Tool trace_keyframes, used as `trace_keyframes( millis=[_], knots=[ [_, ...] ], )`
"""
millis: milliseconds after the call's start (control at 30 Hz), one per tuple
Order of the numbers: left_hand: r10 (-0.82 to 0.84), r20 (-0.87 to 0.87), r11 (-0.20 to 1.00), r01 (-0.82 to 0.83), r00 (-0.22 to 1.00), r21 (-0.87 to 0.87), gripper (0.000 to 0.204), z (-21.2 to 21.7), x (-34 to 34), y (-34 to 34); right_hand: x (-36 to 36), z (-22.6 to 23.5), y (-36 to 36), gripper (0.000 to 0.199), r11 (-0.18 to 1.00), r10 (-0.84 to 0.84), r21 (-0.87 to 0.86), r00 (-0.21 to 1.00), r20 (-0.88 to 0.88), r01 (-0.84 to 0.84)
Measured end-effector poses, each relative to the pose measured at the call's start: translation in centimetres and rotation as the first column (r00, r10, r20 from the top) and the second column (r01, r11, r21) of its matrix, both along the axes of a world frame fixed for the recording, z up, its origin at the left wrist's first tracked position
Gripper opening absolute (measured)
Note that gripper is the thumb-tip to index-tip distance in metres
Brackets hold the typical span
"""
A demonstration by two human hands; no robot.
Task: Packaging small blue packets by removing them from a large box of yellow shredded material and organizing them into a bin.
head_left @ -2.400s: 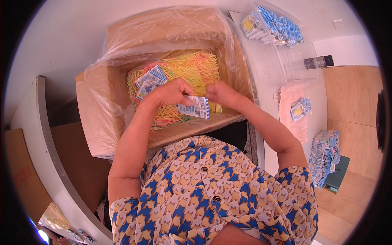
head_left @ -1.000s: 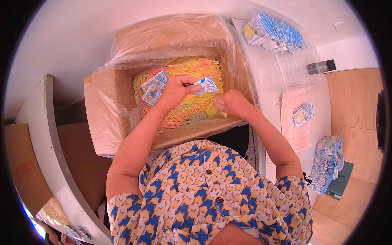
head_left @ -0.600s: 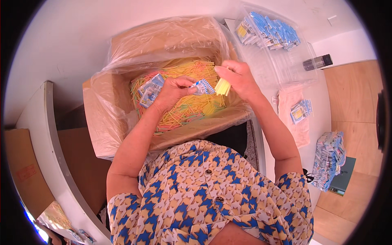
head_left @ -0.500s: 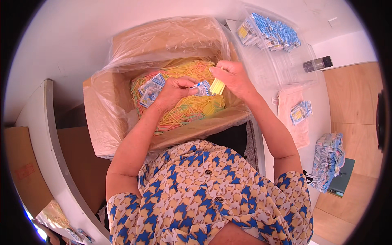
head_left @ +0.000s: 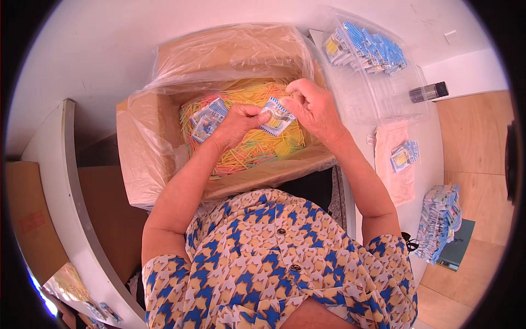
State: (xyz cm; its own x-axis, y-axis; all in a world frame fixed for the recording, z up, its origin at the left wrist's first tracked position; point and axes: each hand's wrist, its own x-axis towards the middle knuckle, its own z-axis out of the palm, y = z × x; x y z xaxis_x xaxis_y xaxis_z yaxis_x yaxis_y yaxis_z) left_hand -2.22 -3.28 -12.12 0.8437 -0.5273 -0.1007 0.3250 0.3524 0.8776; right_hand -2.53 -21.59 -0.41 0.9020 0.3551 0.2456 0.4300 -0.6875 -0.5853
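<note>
I look down on a large open brown cardboard box (head_left: 134,164), lined with crinkled clear plastic film (head_left: 181,66) and filled along its bottom with thin sticks (head_left: 246,159) in yellow, pink and green. Above the middle of the box, the person's left hand (head_left: 238,123) pinches a small flat packet (head_left: 276,123), clear with a blue-and-white striped edge, between thumb and fingers at its left side; the packet is tilted, and yellow shows in its lower part. The right hand (head_left: 315,109), over the right part of the box, has its fingers curled and its thumb at the packet's upper right corner; I cannot tell whether it grips anything. Left of the left hand, inside the box, several similar packets (head_left: 208,123) lie overlapping on the sticks. Right of the box stands a clear plastic bin (head_left: 378,104) with a heap of blue-striped packets (head_left: 378,49) at its far end. Also right of the box, nearer the person, a pale pink cloth (head_left: 392,183) bears more blue-and-white packets (head_left: 404,156).
</note>
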Motion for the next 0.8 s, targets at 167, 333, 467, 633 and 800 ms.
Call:
trace_keyframes(
  millis=[167, 333, 467, 633, 800],
  knots=[
    [-0.07, 0.11, 0.979, 0.048, 0.991, 0.198, 0.021, -0.9, 1.2, -1.1, -2.0, -3.4, -0.3, 0.024, 0.997, 0.041, -0.074, 0.946, 0.321, -0.018],
    [-0.046, 0.492, 0.702, -0.322, 0.869, 0.636, 0.018, -2.0, 2.6, 2.8, -5.1, 4.1, -8.2, 0.021, 0.956, -0.29, 0.145, 0.907, 0.304, 0.257],
    [-0.183, 0.604, 0.328, -0.531, 0.775, 0.781, 0.037, -5.2, 3.6, 6.1, -8.4, 9.2, -21.7, 0.021, 0.687, -0.707, 0.492, 0.647, 0.286, 0.534],
    [-0.218, 0.441, -0.094, -0.469, 0.87, 0.878, 0.076, -7.6, 2.7, 7.9, -10.7, 0.9, -34.8, 0.028, 0.649, -0.758, 0.002, 0.646, 0.093, 0.761],
    [-0.108, 0.425, -0.005, -0.428, 0.899, 0.904, 0.068, -6.3, 3.4, 5.9, -11.8, -4.8, -41.1, 0.049, 0.463, -0.673, -0.2, 0.489, 0.555, 0.864]
  ],
)
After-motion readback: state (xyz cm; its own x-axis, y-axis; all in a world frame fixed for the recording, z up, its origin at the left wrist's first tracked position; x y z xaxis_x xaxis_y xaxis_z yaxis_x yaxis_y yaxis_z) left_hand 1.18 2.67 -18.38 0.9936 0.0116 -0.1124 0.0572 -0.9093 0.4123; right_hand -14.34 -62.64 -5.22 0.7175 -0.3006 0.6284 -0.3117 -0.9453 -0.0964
